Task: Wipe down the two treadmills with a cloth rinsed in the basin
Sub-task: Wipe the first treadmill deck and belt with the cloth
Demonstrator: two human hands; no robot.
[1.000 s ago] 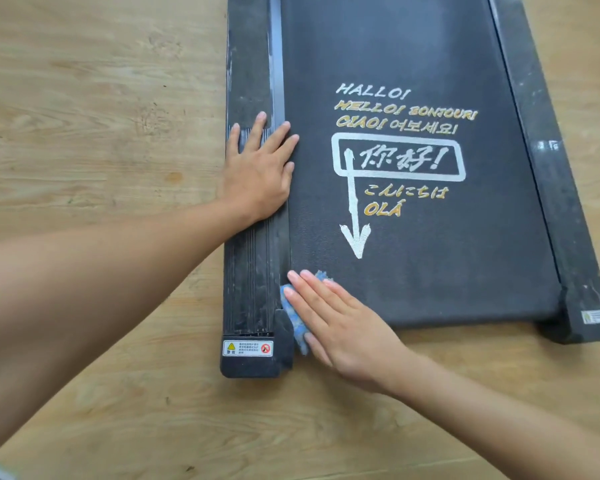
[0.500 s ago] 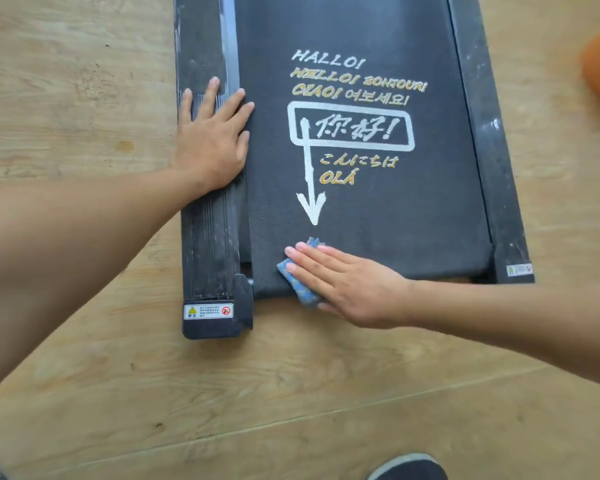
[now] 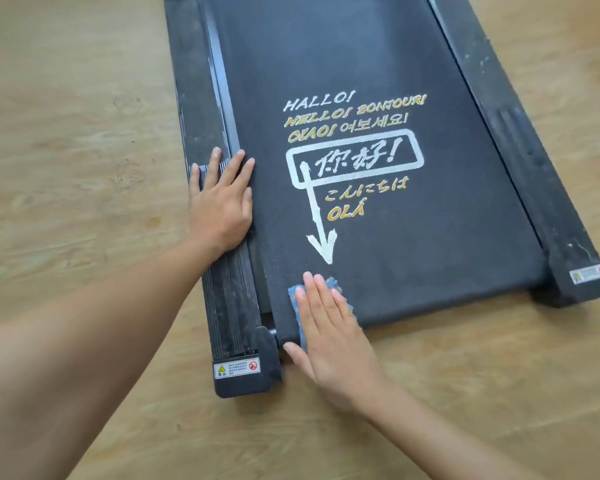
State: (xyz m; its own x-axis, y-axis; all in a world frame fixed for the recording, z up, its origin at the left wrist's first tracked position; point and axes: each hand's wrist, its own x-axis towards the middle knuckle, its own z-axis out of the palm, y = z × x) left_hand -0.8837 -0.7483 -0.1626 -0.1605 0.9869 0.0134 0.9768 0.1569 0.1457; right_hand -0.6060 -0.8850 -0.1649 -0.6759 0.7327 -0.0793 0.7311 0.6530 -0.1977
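1. Pale wood-grain plank floor [image 3: 66, 168] fills the view from above. A flat black walking treadmill [image 3: 326, 46] lies on it, running away from the viewer.
2. At the left, a bare forearm reaches in from the lower left corner. The left hand [image 3: 219, 206] lies palm down on the ribbed black left side rail [image 3: 229, 306]. Its fingers are straight and slightly spread, holding nothing. The index finger and thumb reach over the rail's inner edge onto the belt.
3. At the near end of that rail is a white rectangular warning sticker [image 3: 237, 368] with a yellow triangle and a red prohibition circle.
4. Just right of the rail end, a small blue cloth [image 3: 294, 296] lies on the near left corner of the dark textured running belt [image 3: 430, 271] and hangs over the belt's near edge.
5. The right hand [image 3: 336, 344] presses flat on the cloth. Its fingers are straight, close together and point away from the viewer, and the thumb sticks out to the left. No finger curls round the cloth. Blue shows beside the index finger and beyond the fingertips.
6. Just past the fingertips, a white painted arrow [image 3: 321, 237] points down toward the cloth. Above it are white and gold greetings in several languages [image 3: 354, 112].
7. At the far right runs the scuffed black right side rail [image 3: 534, 168], with a small white label [image 3: 589, 273] at its near end.
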